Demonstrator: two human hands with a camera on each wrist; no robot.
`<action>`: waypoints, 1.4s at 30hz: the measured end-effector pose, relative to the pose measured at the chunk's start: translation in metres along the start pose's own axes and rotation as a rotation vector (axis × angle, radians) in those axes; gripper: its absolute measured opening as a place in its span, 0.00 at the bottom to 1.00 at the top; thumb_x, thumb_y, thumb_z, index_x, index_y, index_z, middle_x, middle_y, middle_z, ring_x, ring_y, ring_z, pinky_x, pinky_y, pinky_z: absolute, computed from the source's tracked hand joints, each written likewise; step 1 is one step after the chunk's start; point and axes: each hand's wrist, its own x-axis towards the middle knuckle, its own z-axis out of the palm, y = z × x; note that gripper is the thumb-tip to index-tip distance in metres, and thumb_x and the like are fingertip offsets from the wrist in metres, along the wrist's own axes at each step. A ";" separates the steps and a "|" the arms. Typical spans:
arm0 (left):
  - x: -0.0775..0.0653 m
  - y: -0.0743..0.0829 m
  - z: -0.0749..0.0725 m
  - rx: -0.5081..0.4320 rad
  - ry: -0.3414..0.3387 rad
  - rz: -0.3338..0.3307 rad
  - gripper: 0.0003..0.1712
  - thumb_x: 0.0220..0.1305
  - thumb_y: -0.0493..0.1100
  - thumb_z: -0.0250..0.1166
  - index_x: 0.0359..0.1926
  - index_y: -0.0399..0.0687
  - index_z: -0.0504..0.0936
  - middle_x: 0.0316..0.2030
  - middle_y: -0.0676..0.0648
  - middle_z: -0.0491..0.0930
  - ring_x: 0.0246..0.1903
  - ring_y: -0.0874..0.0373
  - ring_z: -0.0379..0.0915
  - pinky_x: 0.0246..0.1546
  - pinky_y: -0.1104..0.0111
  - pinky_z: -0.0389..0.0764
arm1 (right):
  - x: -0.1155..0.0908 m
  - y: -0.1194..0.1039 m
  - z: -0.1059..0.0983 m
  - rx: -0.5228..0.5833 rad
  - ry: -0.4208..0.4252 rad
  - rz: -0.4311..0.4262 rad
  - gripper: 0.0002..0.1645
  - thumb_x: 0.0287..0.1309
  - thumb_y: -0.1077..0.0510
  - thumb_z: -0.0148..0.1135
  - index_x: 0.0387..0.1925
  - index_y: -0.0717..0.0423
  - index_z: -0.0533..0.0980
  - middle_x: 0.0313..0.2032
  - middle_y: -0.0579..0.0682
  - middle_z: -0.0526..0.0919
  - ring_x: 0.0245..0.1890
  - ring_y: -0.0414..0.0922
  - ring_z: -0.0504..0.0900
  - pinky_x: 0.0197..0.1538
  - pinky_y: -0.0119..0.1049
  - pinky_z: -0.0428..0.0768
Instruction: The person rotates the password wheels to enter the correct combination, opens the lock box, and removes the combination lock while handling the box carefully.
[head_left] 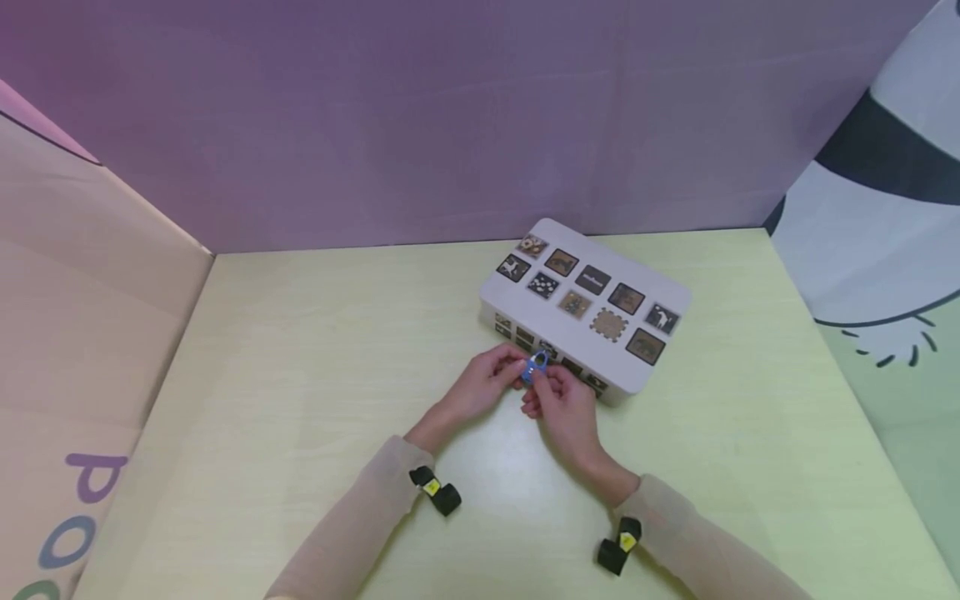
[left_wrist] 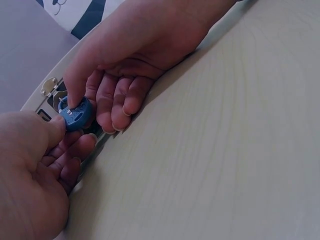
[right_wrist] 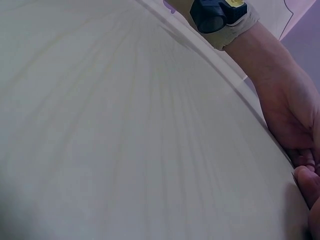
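A small blue combination padlock [head_left: 535, 367] is held between both hands at the front side of a white box [head_left: 557, 320]. My left hand [head_left: 480, 385] pinches the padlock's near side between thumb and fingers. From the other side, my right hand [head_left: 568, 412] holds it too, its thumb over the small number dials on the face. The left wrist view shows the padlock [left_wrist: 76, 114] close up, beside a metal hasp [left_wrist: 49, 87] on the box's side. Only part of the left hand [right_wrist: 290, 107] shows in the right wrist view, and the padlock is out of that frame.
The box lies at an angle on a pale wood-grain table [head_left: 315, 350], its lid printed with several small square pictures. A purple panel [head_left: 420, 125] stands behind the table, with printed panels along the left and right sides. Black wrist cameras [head_left: 447, 498] are strapped over both sleeves.
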 end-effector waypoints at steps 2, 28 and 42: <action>0.000 0.000 0.000 -0.005 -0.001 -0.002 0.12 0.80 0.43 0.54 0.55 0.45 0.80 0.40 0.49 0.83 0.42 0.57 0.79 0.50 0.62 0.82 | 0.000 0.000 0.000 -0.002 0.000 -0.009 0.12 0.75 0.61 0.57 0.47 0.69 0.78 0.32 0.65 0.84 0.24 0.43 0.84 0.32 0.35 0.88; 0.000 0.001 -0.001 0.004 0.001 0.002 0.12 0.80 0.42 0.55 0.54 0.43 0.80 0.39 0.47 0.84 0.40 0.58 0.80 0.49 0.64 0.82 | 0.001 0.002 0.000 -0.017 0.016 -0.020 0.13 0.77 0.61 0.53 0.47 0.69 0.78 0.30 0.63 0.84 0.23 0.43 0.85 0.31 0.36 0.88; 0.000 0.001 -0.001 -0.010 -0.002 0.005 0.12 0.79 0.42 0.55 0.54 0.43 0.80 0.40 0.47 0.84 0.41 0.57 0.80 0.49 0.64 0.82 | 0.001 0.001 0.001 -0.020 0.002 -0.007 0.12 0.75 0.61 0.57 0.49 0.68 0.77 0.32 0.63 0.84 0.24 0.42 0.85 0.32 0.35 0.88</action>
